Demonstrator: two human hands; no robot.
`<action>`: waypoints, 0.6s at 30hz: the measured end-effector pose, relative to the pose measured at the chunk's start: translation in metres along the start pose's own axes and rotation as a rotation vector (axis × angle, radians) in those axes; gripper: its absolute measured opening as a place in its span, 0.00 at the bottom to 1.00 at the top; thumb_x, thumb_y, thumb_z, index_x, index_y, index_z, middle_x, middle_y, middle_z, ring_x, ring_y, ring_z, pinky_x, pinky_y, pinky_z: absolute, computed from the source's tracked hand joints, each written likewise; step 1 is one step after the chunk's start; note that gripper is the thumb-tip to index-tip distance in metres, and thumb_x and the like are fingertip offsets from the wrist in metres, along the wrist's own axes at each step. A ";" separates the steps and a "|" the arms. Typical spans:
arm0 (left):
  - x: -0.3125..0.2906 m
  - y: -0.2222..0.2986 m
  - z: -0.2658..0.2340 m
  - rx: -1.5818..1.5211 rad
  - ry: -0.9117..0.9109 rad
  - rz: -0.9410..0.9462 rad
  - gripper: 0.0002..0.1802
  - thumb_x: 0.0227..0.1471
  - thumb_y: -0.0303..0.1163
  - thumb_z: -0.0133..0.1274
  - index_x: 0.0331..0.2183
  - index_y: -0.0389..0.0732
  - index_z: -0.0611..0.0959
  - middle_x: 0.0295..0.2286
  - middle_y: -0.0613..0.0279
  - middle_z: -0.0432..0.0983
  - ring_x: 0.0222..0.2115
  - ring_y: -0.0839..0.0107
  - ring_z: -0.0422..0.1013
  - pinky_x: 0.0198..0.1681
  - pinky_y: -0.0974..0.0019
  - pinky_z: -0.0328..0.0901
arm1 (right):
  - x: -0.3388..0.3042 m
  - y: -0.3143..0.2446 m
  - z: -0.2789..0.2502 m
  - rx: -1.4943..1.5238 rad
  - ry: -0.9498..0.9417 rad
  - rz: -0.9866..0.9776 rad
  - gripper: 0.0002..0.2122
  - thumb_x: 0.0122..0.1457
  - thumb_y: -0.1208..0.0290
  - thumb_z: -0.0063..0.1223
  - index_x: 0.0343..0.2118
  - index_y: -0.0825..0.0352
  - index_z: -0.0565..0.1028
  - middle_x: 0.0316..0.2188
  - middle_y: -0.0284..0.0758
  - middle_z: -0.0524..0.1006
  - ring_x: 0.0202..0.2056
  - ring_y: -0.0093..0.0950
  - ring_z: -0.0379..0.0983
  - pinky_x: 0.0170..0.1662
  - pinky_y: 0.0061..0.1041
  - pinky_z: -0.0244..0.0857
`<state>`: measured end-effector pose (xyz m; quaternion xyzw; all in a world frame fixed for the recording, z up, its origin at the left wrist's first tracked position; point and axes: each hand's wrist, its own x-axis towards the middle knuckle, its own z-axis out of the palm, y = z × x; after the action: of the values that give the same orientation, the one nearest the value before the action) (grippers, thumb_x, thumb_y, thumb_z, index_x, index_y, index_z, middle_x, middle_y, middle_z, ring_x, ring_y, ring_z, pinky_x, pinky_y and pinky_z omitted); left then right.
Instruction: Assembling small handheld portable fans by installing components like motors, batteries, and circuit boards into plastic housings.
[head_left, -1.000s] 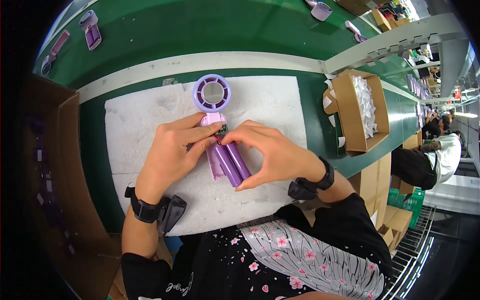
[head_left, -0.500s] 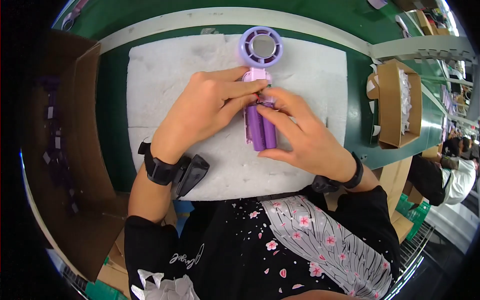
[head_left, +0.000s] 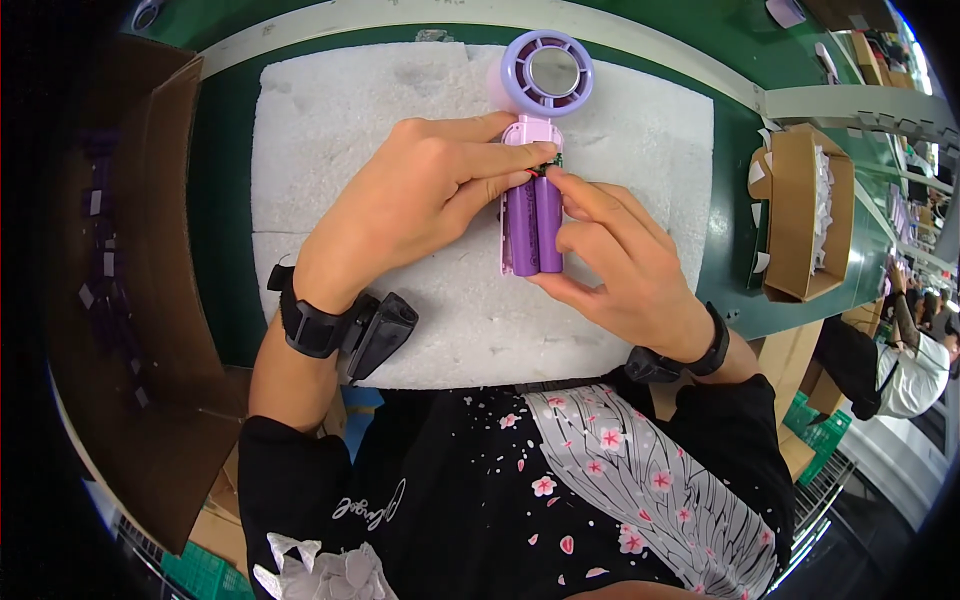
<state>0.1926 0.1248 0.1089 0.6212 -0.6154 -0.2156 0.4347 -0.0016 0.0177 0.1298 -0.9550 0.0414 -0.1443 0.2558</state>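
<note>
A lilac handheld fan (head_left: pixel 512 78) lies on a white foam sheet (head_left: pixel 330 110), its pink handle shell (head_left: pixel 507 235) opened. Two purple cylindrical batteries (head_left: pixel 535 228) rest side by side along the handle. Above their upper ends, a bit of green circuit board (head_left: pixel 558 160) and red and black wires (head_left: pixel 537 172) show between my fingertips. My left hand (head_left: pixel 420 205) is closed around the upper handle, its index finger and thumb pressing near the board and wires. My right hand (head_left: pixel 630 260) grips the batteries from the right, one fingertip at their top and the thumb at their lower end.
On the left stands a deep cardboard box (head_left: pixel 165 200) with purple parts inside. A smaller carton (head_left: pixel 795 215) holding white pieces sits at the right on the green bench (head_left: pixel 225 250). A pale rail (head_left: pixel 400 20) crosses behind the foam. Another person (head_left: pixel 910 375) is at the far right.
The fan and both hands appear higher and farther right. The batteries, slightly slanted before, now lie straighter along the handle. My right fingers have shifted up to the battery tops.
</note>
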 end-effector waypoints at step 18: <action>-0.003 -0.011 0.008 -0.315 -0.056 -0.190 0.30 0.33 0.24 0.68 0.45 0.43 0.82 0.42 0.44 0.77 0.28 0.71 0.78 0.34 0.71 0.72 | 0.009 0.006 0.009 0.273 0.024 0.262 0.30 0.33 0.75 0.74 0.41 0.65 0.67 0.46 0.38 0.66 0.42 0.32 0.68 0.38 0.27 0.66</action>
<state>0.1921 0.1238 0.0957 0.5944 -0.5245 -0.3667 0.4870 0.0093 0.0153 0.1218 -0.8962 0.1486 -0.1253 0.3989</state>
